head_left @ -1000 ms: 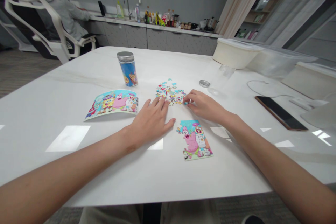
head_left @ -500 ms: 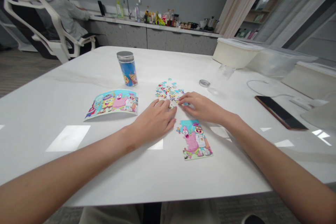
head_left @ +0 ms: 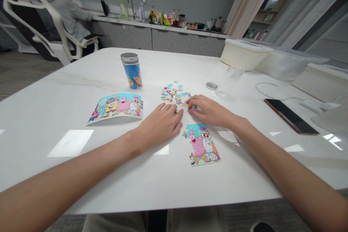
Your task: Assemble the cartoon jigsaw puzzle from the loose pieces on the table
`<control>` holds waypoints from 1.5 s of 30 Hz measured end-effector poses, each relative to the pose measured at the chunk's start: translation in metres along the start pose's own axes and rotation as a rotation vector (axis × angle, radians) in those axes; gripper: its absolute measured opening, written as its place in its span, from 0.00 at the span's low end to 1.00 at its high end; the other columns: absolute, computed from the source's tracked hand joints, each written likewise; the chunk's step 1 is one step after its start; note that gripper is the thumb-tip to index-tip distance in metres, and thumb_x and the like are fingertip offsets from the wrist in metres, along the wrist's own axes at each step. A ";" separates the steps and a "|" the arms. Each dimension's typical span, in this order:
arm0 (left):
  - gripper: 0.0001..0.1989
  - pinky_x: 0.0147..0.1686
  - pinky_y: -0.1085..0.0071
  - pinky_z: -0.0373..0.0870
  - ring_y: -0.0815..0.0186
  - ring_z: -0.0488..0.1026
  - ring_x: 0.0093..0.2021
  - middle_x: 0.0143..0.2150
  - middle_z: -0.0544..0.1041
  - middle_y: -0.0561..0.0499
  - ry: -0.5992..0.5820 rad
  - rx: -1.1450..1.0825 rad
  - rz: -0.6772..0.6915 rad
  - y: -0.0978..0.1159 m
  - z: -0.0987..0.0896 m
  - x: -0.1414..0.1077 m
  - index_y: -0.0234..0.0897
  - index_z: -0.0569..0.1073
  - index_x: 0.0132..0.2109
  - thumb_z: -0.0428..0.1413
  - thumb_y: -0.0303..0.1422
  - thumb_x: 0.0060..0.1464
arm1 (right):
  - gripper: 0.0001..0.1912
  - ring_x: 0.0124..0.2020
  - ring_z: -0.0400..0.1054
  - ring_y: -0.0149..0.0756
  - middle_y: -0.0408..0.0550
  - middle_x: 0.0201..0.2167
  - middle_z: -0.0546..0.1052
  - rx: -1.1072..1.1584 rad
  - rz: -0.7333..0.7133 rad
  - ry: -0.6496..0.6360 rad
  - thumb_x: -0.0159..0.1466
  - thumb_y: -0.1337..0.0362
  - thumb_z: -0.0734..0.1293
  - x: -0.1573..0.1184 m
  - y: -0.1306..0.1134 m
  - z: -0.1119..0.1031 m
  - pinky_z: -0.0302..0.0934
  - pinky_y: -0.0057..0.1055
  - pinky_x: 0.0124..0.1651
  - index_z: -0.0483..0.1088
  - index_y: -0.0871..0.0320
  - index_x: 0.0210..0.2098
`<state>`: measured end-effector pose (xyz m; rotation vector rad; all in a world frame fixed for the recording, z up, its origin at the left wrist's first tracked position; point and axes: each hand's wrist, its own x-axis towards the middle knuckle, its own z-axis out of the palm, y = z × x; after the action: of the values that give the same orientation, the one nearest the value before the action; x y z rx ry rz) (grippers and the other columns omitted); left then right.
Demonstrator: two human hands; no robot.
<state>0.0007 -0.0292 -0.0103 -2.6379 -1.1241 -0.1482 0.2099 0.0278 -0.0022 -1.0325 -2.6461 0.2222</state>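
A loose pile of small jigsaw puzzle pieces (head_left: 176,93) lies on the white table in front of both hands. My left hand (head_left: 160,121) rests on the tabletop at the near left of the pile, fingers loosely spread, the fingertips by a few pieces. At the pile's right edge, my right hand (head_left: 203,108) has its fingers curved over some pieces, with a gap between thumb and fingers. A joined puzzle section (head_left: 201,145), showing a pink starfish and a figure in white, lies nearer to me. To the left stands a curved picture card (head_left: 118,108) with the same cartoon figures.
A jar (head_left: 132,72) with a metal lid stands behind the card. Right of the pile are a loose metal lid (head_left: 211,86) and a clear jar (head_left: 230,79). Farther right lie a phone (head_left: 289,116), a cable and storage boxes (head_left: 243,56). A person sits at the far left.
My right hand's fingers have shifted slightly to the right at the edge of the pile. My left hand stays almost still.
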 end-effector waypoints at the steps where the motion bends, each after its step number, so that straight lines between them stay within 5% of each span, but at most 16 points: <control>1: 0.16 0.50 0.58 0.65 0.56 0.70 0.47 0.47 0.73 0.41 -0.002 -0.005 0.000 0.000 0.001 0.000 0.32 0.69 0.51 0.42 0.35 0.67 | 0.06 0.50 0.69 0.43 0.52 0.43 0.76 0.005 -0.002 0.005 0.65 0.71 0.62 0.000 0.000 0.000 0.64 0.46 0.55 0.69 0.55 0.35; 7: 0.16 0.58 0.57 0.60 0.56 0.66 0.58 0.52 0.74 0.41 0.017 0.000 0.032 -0.001 0.006 0.000 0.32 0.69 0.50 0.40 0.34 0.68 | 0.06 0.51 0.68 0.41 0.53 0.48 0.73 0.058 -0.096 -0.004 0.66 0.69 0.61 -0.001 -0.003 0.000 0.62 0.44 0.57 0.70 0.55 0.37; 25: 0.16 0.50 0.60 0.65 0.60 0.71 0.45 0.44 0.75 0.44 -0.008 0.013 0.070 -0.001 -0.002 0.001 0.34 0.72 0.46 0.40 0.32 0.67 | 0.07 0.51 0.67 0.40 0.52 0.47 0.73 0.085 -0.134 -0.040 0.67 0.69 0.61 -0.002 -0.004 -0.001 0.63 0.45 0.56 0.70 0.54 0.40; 35: 0.10 0.45 0.60 0.68 0.59 0.72 0.45 0.44 0.76 0.45 0.045 -0.325 -0.205 0.000 0.005 0.004 0.34 0.76 0.42 0.50 0.29 0.63 | 0.08 0.51 0.67 0.39 0.51 0.47 0.72 0.111 -0.134 -0.074 0.66 0.71 0.62 -0.001 -0.007 -0.002 0.64 0.43 0.56 0.70 0.53 0.40; 45: 0.09 0.47 0.61 0.69 0.60 0.71 0.46 0.44 0.75 0.46 0.087 -0.433 -0.196 -0.003 0.008 0.005 0.35 0.75 0.39 0.50 0.26 0.61 | 0.08 0.49 0.67 0.39 0.52 0.46 0.72 0.116 -0.150 -0.102 0.66 0.72 0.61 -0.002 -0.011 -0.001 0.64 0.40 0.54 0.69 0.55 0.40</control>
<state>0.0014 -0.0216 -0.0160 -2.8387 -1.4570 -0.6022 0.2049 0.0188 0.0014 -0.8018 -2.7494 0.4006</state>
